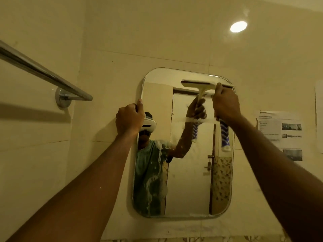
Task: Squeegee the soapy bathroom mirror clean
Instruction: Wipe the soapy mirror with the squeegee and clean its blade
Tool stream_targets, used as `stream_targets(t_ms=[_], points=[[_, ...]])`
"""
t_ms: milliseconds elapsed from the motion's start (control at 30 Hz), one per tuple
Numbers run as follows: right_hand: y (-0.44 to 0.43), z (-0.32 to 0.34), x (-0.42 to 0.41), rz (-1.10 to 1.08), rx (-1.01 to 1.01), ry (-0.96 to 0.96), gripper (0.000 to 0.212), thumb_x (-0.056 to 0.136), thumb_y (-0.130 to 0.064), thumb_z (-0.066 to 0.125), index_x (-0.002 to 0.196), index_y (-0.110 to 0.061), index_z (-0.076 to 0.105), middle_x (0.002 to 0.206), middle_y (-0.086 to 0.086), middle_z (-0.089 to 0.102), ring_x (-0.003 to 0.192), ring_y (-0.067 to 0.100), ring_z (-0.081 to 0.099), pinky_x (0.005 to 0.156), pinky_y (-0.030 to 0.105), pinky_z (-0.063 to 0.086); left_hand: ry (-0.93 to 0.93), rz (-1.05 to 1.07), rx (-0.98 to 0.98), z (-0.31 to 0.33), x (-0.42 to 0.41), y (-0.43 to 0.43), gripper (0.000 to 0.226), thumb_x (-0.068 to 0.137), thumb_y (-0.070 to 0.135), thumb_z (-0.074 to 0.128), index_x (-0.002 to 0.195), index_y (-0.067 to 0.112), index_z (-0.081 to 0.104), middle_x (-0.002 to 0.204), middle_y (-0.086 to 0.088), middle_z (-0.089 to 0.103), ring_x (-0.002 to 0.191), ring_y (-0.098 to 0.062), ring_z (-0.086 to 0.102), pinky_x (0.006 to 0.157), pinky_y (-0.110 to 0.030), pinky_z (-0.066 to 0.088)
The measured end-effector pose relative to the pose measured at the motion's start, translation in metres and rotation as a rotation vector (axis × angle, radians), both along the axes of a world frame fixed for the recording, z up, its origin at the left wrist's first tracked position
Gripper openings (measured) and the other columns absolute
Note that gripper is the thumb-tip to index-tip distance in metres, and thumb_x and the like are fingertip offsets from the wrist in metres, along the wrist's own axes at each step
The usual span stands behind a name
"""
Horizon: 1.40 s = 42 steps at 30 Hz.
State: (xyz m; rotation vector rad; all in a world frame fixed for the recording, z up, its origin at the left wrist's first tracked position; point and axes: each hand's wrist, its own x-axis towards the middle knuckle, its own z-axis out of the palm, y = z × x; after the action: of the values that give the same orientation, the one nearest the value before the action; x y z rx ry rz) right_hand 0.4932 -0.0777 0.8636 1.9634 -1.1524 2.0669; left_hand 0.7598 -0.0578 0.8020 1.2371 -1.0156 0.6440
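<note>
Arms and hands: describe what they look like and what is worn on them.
Both forearms are bare up to the picture's edge: no sleeves, gloves, watch or rings show. The left hand and right hand are bare too. Small pale flecks, perhaps soap, dot the left forearm.

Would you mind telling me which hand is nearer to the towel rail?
Left. The left hand grips the mirror's left edge, just right of the towel rail; the right hand holds the squeegee near the mirror's right side.
</note>
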Motion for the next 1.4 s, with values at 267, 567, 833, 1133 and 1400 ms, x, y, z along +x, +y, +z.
stream_targets(t_ms=[267, 567, 833, 1133, 1400], points=[[-0.001, -0.085, 0.011, 0.014, 0.152, 0.042, 0.055, 0.106, -0.04, 0.024, 0.068, -0.012, 0.053, 0.05, 0.0, 0.051, 0.03, 0.003, 0.046, 0.032, 0.018, 0.036, 0.002, 0.004, -0.001, -0.001, 0.0, -0.001, 0.055, 0.099, 0.046, 0.035, 0.067, 0.011, 0.063, 0.057, 0.0, 0.055, 0.048, -0.012, 0.049, 0.043, -0.019, 0.028], [0.012, -0.086, 0.005, 0.024, 0.174, 0.044, 0.052, 0.106, -0.039, 0.028, 0.069, -0.013, 0.053, 0.052, 0.0, 0.051, 0.026, 0.002, 0.044, 0.029, 0.014, 0.036, 0.002, 0.0, 0.044, -0.015, 0.001, 0.006, 0.057, 0.1, 0.042, 0.035, 0.069, 0.004, 0.065, 0.059, -0.009, 0.058, 0.052, -0.02, 0.052, 0.043, -0.023, 0.027], [0.008, -0.075, 0.02, 0.007, 0.116, 0.061, 0.054, 0.106, -0.04, 0.024, 0.069, -0.013, 0.053, 0.052, 0.0, 0.052, 0.03, 0.001, 0.047, 0.03, 0.012, 0.035, -0.033, -0.011, 0.026, -0.024, 0.004, 0.003, 0.056, 0.1, 0.044, 0.035, 0.075, 0.006, 0.068, 0.063, -0.007, 0.063, 0.05, -0.014, 0.054, 0.043, -0.019, 0.034], [0.029, -0.219, 0.022, -0.015, 0.273, 0.072, 0.055, 0.104, -0.042, 0.026, 0.069, -0.012, 0.057, 0.055, 0.005, 0.057, 0.045, 0.017, 0.054, 0.046, 0.035, 0.05, -0.06, -0.034, -0.029, -0.037, 0.003, 0.003, 0.056, 0.101, 0.043, 0.037, 0.069, 0.007, 0.065, 0.061, -0.008, 0.065, 0.048, -0.014, 0.053, 0.045, -0.02, 0.041], [0.02, -0.103, 0.015, 0.046, 0.155, 0.063, 0.05, 0.106, -0.037, 0.028, 0.067, -0.016, 0.051, 0.053, -0.002, 0.048, 0.027, 0.0, 0.042, 0.029, 0.011, 0.031, -0.06, -0.009, 0.004, -0.049, 0.0, 0.009, 0.059, 0.101, 0.046, 0.035, 0.08, 0.002, 0.07, 0.074, -0.015, 0.071, 0.063, -0.026, 0.065, 0.05, -0.02, 0.039]])
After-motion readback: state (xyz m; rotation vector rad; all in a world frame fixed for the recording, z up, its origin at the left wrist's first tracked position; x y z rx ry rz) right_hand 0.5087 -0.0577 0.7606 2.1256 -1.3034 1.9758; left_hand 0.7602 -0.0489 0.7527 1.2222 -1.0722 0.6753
